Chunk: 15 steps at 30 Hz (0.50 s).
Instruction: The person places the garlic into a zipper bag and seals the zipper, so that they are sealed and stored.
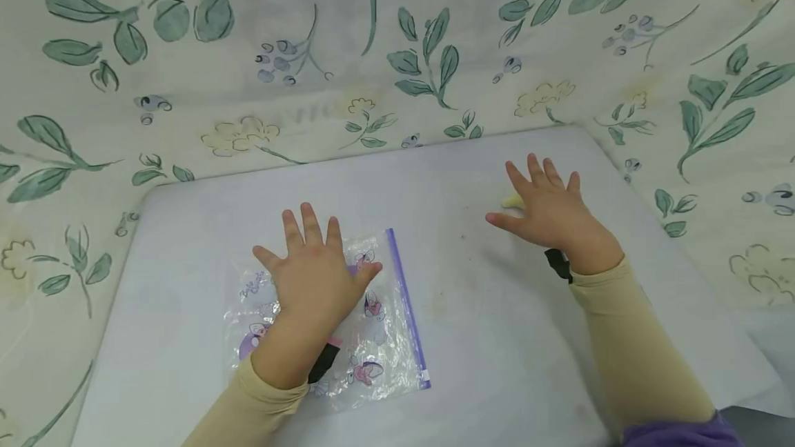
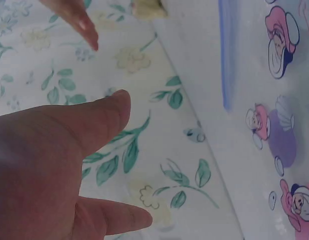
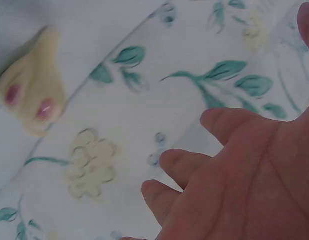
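My left hand (image 1: 317, 288) is held with its fingers spread over a clear plastic zip bag (image 1: 373, 340), hiding part of it. The bag has a purple slider strip along its right side and pink and purple cartoon figures. My right hand (image 1: 549, 216), also with fingers spread and holding nothing, is above the table's right part. Partly hidden behind its thumb and fingers lies a small pale-yellow object (image 1: 512, 201). In the right wrist view this yellow object (image 3: 37, 85) has a narrow end, a wider end and two pink-red oval spots; its kind is unclear.
Both hands are over a white tabletop (image 1: 472, 336) marked with a few small specks. A cloth (image 1: 348, 81) printed with green leaves and flowers rises behind the table and along its sides. Dark straps (image 1: 558, 264) show at the wrists.
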{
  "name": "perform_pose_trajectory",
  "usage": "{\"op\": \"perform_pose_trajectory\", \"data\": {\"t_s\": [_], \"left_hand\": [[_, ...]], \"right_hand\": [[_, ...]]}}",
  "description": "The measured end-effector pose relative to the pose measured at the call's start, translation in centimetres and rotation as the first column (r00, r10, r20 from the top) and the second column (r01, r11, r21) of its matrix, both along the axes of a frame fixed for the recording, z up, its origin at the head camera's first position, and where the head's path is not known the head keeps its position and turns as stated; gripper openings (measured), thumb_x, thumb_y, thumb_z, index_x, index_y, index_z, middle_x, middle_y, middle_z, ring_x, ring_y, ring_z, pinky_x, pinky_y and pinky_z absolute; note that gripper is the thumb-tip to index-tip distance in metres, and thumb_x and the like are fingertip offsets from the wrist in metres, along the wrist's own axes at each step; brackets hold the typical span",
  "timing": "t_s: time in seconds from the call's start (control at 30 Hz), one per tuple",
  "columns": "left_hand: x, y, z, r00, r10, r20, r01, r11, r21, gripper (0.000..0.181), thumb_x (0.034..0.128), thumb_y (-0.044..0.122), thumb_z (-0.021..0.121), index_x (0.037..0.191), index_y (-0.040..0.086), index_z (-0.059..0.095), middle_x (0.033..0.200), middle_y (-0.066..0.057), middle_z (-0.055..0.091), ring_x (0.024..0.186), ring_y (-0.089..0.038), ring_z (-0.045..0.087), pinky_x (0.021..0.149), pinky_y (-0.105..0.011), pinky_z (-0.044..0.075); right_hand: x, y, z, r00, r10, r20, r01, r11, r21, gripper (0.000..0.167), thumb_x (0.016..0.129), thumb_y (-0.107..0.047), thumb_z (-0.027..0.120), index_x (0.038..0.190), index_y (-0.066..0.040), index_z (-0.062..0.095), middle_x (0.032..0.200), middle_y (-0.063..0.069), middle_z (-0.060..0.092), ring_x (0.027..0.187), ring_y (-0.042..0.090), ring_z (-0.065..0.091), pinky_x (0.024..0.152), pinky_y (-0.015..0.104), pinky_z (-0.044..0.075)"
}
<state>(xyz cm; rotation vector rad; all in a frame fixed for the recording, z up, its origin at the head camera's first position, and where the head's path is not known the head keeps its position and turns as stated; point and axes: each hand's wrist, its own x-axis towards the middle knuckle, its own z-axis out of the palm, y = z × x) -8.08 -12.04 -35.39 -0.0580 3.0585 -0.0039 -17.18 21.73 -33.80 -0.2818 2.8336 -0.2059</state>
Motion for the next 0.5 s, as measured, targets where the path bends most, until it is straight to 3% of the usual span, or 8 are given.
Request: {"op": "perform_pose_trajectory", "data": {"t_s": [0.1, 0.17, 0.23, 0.27, 0.33, 0.37, 0.43, 0.5], "left_hand": [[-0.1, 1.4, -0.4, 0.999, -0.019, 0.041, 0.02, 1.0, -0.023, 0.104, 0.085, 0.079, 0.052, 0.157, 0.007, 0.032, 0.166, -0.028, 0.007, 0.152, -0.053, 0.006, 0.104, -0.085, 0.019], [-0.2, 2.3, -0.6, 0.998, -0.021, 0.062, 0.023, 0.999, -0.023, 0.105, 0.0857, 0.078, 0.052, 0.155, 0.002, 0.034, 0.165, -0.028, 0.011, 0.15, -0.054, 0.017, 0.102, -0.08, 0.031], [-0.2, 3.3, -0.8, 0.996, -0.02, 0.087, 0.022, 0.999, -0.028, 0.105, 0.0865, 0.077, 0.053, 0.151, -0.004, 0.038, 0.162, -0.03, 0.022, 0.141, -0.054, 0.037, 0.092, -0.069, 0.049], [-0.2, 3.7, -0.9, 0.995, -0.024, 0.101, 0.027, 0.999, -0.029, 0.101, 0.0866, 0.076, 0.054, 0.144, -0.006, 0.048, 0.156, -0.03, 0.037, 0.13, -0.052, 0.051, 0.082, -0.062, 0.056], [-0.1, 4.6, -1.3, 0.99, -0.035, 0.137, 0.038, 0.999, -0.019, 0.085, 0.0867, 0.074, 0.057, 0.118, -0.004, 0.068, 0.128, -0.026, 0.064, 0.1, -0.041, 0.069, 0.061, -0.048, 0.057], [-0.1, 5.0, -1.6, 0.987, -0.047, 0.155, 0.051, 0.999, -0.021, 0.076, 0.0867, 0.072, 0.058, 0.101, -0.001, 0.073, 0.109, -0.021, 0.07, 0.083, -0.034, 0.07, 0.052, -0.042, 0.053], [0.0, 5.7, -2.2, 0.979, -0.078, 0.189, 0.083, 0.996, -0.021, 0.064, 0.0868, 0.069, 0.06, 0.071, 0.007, 0.067, 0.075, -0.009, 0.067, 0.06, -0.022, 0.061, 0.044, -0.036, 0.046], [0.0, 6.3, -2.8, 0.973, -0.099, 0.208, 0.106, 0.994, -0.023, 0.061, 0.0866, 0.066, 0.063, 0.059, 0.012, 0.058, 0.062, -0.003, 0.058, 0.054, -0.018, 0.055, 0.044, -0.036, 0.045]], "right_hand": [[0.3, 1.9, -0.5, 0.999, -0.044, 0.018, 0.044, 0.999, -0.002, 0.112, 0.083, -0.089, 0.036, 0.163, -0.019, 0.002, 0.167, 0.024, -0.012, 0.153, 0.048, -0.012, 0.111, 0.078, -0.012], [0.2, 2.7, -0.6, 0.998, -0.062, 0.02, 0.063, 0.998, -0.015, 0.112, 0.083, -0.089, 0.037, 0.163, -0.019, 0.001, 0.167, 0.024, -0.013, 0.153, 0.048, -0.013, 0.11, 0.078, -0.012], [0.2, 3.2, -0.8, 0.997, -0.07, 0.026, 0.07, 0.997, -0.024, 0.113, 0.082, -0.089, 0.038, 0.163, -0.02, 0.0, 0.167, 0.024, -0.012, 0.153, 0.048, -0.012, 0.11, 0.079, -0.013], [0.2, 3.4, -0.9, 0.997, -0.07, 0.033, 0.071, 0.997, -0.026, 0.113, 0.083, -0.089, 0.039, 0.163, -0.021, 0.0, 0.167, 0.024, -0.012, 0.153, 0.049, -0.011, 0.11, 0.079, -0.012], [0.2, 3.8, -1.3, 0.996, -0.07, 0.049, 0.071, 0.997, -0.021, 0.113, 0.082, -0.088, 0.041, 0.163, -0.021, 0.0, 0.167, 0.025, -0.01, 0.153, 0.049, -0.009, 0.109, 0.08, -0.01], [0.2, 4.0, -1.6, 0.995, -0.073, 0.063, 0.074, 0.997, -0.018, 0.113, 0.083, -0.088, 0.042, 0.163, -0.021, 0.0, 0.167, 0.025, -0.01, 0.153, 0.05, -0.008, 0.109, 0.081, -0.008], [0.3, 4.4, -2.2, 0.992, -0.083, 0.094, 0.085, 0.996, -0.02, 0.114, 0.082, -0.087, 0.046, 0.163, -0.021, -0.001, 0.167, 0.026, -0.009, 0.153, 0.05, -0.007, 0.109, 0.082, -0.004], [0.4, 4.8, -2.8, 0.989, -0.093, 0.112, 0.096, 0.995, -0.026, 0.114, 0.082, -0.085, 0.048, 0.163, -0.021, -0.001, 0.167, 0.026, -0.008, 0.153, 0.051, -0.004, 0.109, 0.082, 0.001]]}}
